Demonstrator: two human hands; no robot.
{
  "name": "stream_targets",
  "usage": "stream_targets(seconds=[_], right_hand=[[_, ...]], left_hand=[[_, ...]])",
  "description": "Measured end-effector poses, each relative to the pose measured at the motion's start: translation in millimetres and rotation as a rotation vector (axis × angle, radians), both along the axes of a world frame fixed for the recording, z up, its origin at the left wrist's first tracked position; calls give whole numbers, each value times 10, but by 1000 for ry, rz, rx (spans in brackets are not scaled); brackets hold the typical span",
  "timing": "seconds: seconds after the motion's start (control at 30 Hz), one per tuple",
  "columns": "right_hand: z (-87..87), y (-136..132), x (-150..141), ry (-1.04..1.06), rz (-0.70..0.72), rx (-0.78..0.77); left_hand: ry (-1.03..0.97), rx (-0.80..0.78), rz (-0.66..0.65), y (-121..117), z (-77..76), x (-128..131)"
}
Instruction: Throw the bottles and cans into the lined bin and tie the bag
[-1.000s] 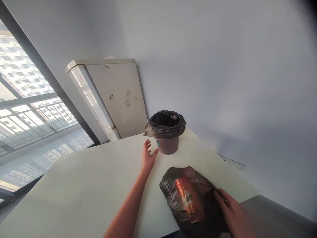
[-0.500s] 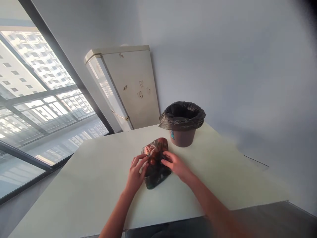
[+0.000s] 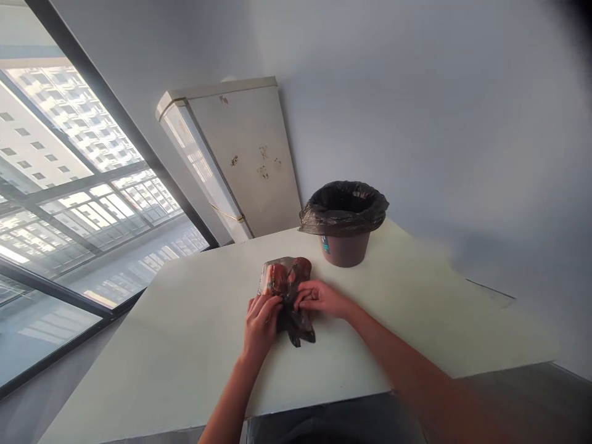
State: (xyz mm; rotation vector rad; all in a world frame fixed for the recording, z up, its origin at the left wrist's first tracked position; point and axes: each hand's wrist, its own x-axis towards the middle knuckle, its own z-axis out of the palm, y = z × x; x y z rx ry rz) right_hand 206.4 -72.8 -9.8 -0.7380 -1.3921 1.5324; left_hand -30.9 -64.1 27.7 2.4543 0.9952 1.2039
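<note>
Black plastic bag (image 3: pixel 296 324) of reddish items (image 3: pixel 277 277) on the pale table (image 3: pixel 185 345), left hand (image 3: pixel 261 324) at its eight o'clock, right hand (image 3: pixel 319 297) at three, fingers of both pinching its dark plastic, lined bin (image 3: pixel 346 250) at one o'clock.

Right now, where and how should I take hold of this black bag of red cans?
I'd pinch the gathered plastic on the near side of the bag, one hand coming from either side, as the left hand and right hand do now. The bunched part is narrow between the fingertips, while the red cans bulge at the far end under thin film.
</note>
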Motion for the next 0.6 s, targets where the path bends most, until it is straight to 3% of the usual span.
stream_targets(seconds=[0.1,0.23,0.4,0.6], right_hand=[[8,30,-30,-154,-268,240],[-20,57,-125,-239,-381,385],[-37,80,-114,-156,-431,441],[52,95,8,-60,-523,400]], left_hand=[[-89,-92,17,-7,34,13],[37,-134,-69,50,-10,-11],[120,-74,51,116,-13,-57],[-113,-130,107,113,289,-195]])
